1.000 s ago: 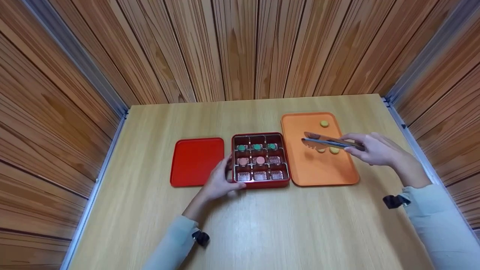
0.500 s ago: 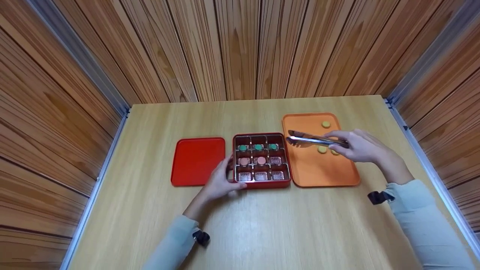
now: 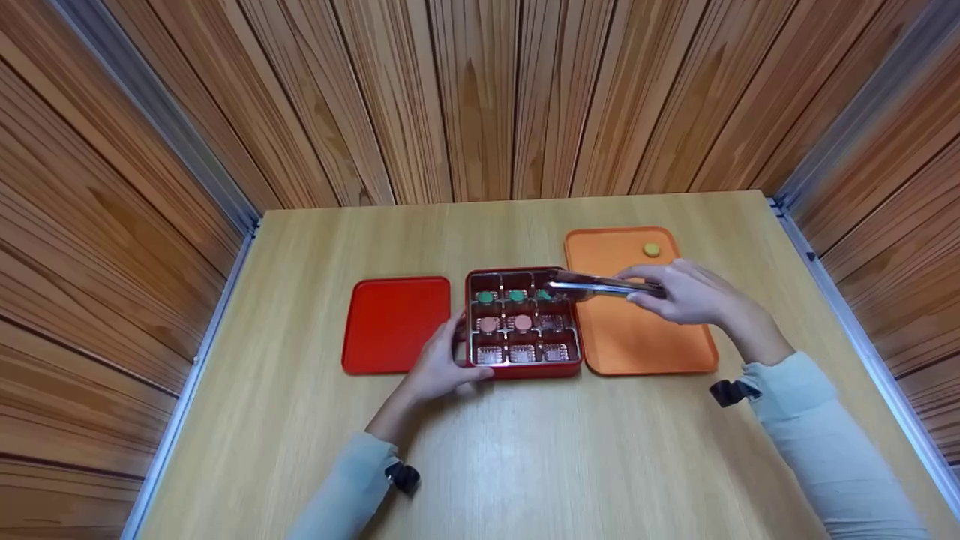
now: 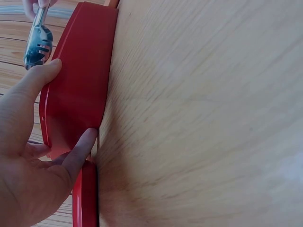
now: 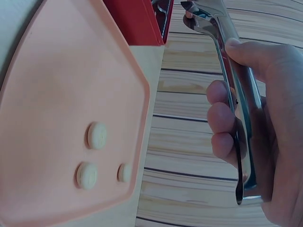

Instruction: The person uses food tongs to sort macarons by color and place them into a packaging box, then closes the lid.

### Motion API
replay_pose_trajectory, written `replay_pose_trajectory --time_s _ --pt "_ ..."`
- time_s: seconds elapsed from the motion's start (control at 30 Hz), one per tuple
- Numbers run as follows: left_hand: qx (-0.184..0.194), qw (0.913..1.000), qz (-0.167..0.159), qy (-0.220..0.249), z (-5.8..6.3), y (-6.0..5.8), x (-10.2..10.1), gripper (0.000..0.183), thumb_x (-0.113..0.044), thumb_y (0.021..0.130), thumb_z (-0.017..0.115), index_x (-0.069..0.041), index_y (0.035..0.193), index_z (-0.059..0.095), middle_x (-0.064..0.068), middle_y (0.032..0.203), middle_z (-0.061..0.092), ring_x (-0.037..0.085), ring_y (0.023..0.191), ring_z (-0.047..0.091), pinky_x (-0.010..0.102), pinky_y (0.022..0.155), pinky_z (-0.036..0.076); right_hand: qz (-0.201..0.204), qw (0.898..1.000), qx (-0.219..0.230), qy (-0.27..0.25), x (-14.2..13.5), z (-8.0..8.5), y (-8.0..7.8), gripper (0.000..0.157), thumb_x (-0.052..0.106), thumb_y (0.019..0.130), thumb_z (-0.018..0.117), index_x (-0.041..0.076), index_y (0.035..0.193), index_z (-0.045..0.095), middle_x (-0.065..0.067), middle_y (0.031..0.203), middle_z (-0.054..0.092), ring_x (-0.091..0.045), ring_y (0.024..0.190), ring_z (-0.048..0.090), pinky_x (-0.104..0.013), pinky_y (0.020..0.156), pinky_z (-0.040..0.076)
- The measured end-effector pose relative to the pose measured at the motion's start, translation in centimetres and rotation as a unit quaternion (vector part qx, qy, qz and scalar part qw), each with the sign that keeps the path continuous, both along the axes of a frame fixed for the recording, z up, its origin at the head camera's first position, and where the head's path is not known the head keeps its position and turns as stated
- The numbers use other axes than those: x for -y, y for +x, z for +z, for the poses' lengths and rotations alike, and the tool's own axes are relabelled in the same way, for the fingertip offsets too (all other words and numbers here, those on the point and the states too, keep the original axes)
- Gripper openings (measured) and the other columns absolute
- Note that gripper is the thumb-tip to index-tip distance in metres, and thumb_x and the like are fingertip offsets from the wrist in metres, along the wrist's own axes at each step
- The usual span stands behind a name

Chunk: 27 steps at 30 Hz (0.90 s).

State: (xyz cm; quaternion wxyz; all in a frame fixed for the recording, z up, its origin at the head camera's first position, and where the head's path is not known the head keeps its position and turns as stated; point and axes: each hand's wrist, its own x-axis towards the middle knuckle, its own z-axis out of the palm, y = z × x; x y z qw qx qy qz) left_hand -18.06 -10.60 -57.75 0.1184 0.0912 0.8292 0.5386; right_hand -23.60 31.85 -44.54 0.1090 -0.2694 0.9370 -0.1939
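Observation:
In the head view my left hand [image 3: 441, 362] grips the front left corner of a red box [image 3: 536, 370]. Its thumb touches the front wall [image 4: 87, 61], as the left wrist view shows. The box's divided insert holds three green macarons [image 3: 517, 296] in the back row and two pink macarons [image 3: 523, 322] in the middle row; the front row is bare. My right hand [image 3: 679, 294] holds metal tongs [image 3: 600, 286], whose tips are over the box's back right compartment, partly covering a green macaron. A bit of pink [image 5: 189, 14] shows between the tips.
An orange tray [image 3: 637, 345] lies right of the box. Three pale yellow macarons [image 5: 97, 135] sit on it; in the head view one yellow macaron [image 3: 651, 249] shows beyond the hand. A flat red lid [image 3: 394, 322] lies to the left. Wood-patterned panels [image 3: 480, 97] enclose the table.
My right hand has carried the tongs leftward from above the orange tray to over the box's back right compartment. The left hand and the box have stayed in place.

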Motion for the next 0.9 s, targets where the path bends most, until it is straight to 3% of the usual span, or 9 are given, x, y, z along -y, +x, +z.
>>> replay_pose_trajectory --time_s 0.3,0.6,0.9 --pt "-0.001 1.0000 0.000 0.004 0.0 0.0 0.0 0.122 -0.027 0.084 0.101 -0.011 0.180 0.026 0.023 0.169 0.051 0.041 0.158 0.049 0.067 0.138 0.035 0.012 1.000 0.003 0.002 0.8 -0.9 0.2 0.037 0.029 0.111 0.071 0.017 0.146 0.072 0.010 0.065 0.042 -0.004 0.049 0.034 -0.021 0.051 0.027" --pt "-0.001 1.0000 0.003 -0.001 0.0 0.0 0.0 0.122 -0.027 0.083 0.101 -0.011 0.179 0.027 0.024 0.169 0.052 0.042 0.158 0.049 0.066 0.138 0.035 0.016 1.000 0.002 0.025 1.4 -2.0 0.3 0.037 0.029 0.110 0.071 0.016 0.144 0.074 0.010 0.063 0.043 -0.008 0.050 0.036 -0.022 0.052 0.027" --pt "-0.011 0.9999 -0.004 -0.011 0.1 -0.1 0.0 0.122 -0.026 0.084 0.100 -0.008 0.179 0.027 0.023 0.171 0.051 0.042 0.159 0.050 0.065 0.139 0.035 0.040 0.999 -0.014 0.015 1.4 -2.7 0.3 0.030 0.024 0.109 0.071 0.018 0.138 0.076 0.012 0.065 0.044 -0.005 0.051 0.034 -0.021 0.052 0.025"
